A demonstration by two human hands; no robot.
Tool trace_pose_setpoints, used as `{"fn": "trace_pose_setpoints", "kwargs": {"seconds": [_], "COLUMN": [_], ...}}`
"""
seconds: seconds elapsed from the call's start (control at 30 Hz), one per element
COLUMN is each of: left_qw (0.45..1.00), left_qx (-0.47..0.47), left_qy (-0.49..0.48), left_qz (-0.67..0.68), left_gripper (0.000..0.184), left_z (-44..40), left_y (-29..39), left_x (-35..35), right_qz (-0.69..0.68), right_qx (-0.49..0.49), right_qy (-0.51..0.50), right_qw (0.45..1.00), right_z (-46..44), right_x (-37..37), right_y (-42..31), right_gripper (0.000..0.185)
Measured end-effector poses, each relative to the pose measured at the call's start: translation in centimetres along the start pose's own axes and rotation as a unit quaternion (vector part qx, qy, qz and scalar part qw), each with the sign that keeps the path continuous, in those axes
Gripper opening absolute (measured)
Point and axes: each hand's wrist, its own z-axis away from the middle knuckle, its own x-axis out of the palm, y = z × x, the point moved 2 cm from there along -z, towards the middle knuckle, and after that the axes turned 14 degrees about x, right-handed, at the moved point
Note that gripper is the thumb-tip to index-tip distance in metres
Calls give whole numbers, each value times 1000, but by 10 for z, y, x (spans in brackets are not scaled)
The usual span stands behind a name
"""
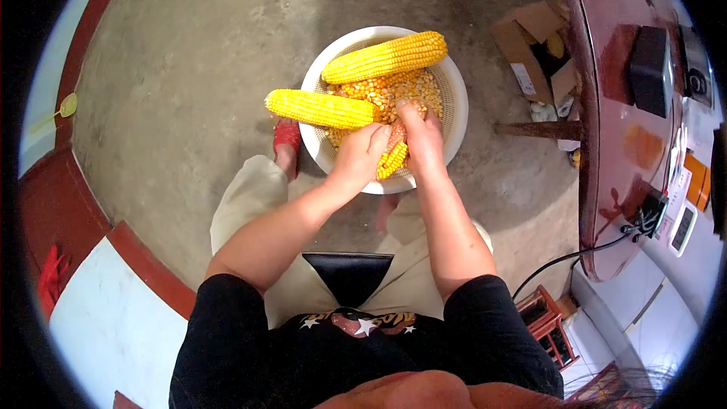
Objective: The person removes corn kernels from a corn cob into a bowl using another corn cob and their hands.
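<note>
A white round basket holds loose yellow kernels and corn cobs. One full cob lies across its far side; another full cob sticks out over the left rim. Between my hands is a partly stripped cob, with yellow kernels on its near end and bare reddish core higher up. My left hand is closed round its left side, thumb pointing up. My right hand is closed on its right side, fingers bent over the kernels.
A dark red table stands at the right, with a black box and a cable on it. Below its edge is an open cardboard box. My feet are on the concrete floor close to the basket.
</note>
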Motion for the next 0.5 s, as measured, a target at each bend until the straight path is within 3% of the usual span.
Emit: {"fn": "trace_pose_setpoints", "kwargs": {"seconds": [0.07, 0.13, 0.27, 0.33, 0.37, 0.43, 0.5], "left_qw": [1000, 988, 993, 973, 973, 996, 999], "left_qx": [6, -23, 3, -161, -162, 87, 46], "left_qy": [-5, 25, -28, -130, -131, -6, -1], "left_qz": [18, 148, 114, 104, 103, 0, 18], "left_gripper": [36, 35, 33, 33, 33, 28, 28], "left_z": [-4, -8, -6, -2, 0, 0, 3], "left_y": [-5, -12, 18, 27, 23, 19, 9], "left_x": [0, 1, -7, -6, -2, 2, 4], "right_qz": [-36, -64, -90, -86, -82, -91, -99], "right_qx": [17, 15, 12, 26, 41, 61, 81], "right_qy": [-20, -32, -23, -21, -20, -20, -20], "right_qw": [999, 997, 996, 996, 996, 994, 992], "right_z": [0, -4, -3, -3, -3, 1, 1], "right_x": [0, -2, -4, -6, -6, -4, -3], "right_y": [-4, 0, -5, -6, -7, -9, -5], "right_gripper": [36, 38, 42, 44, 45, 45, 45]}}
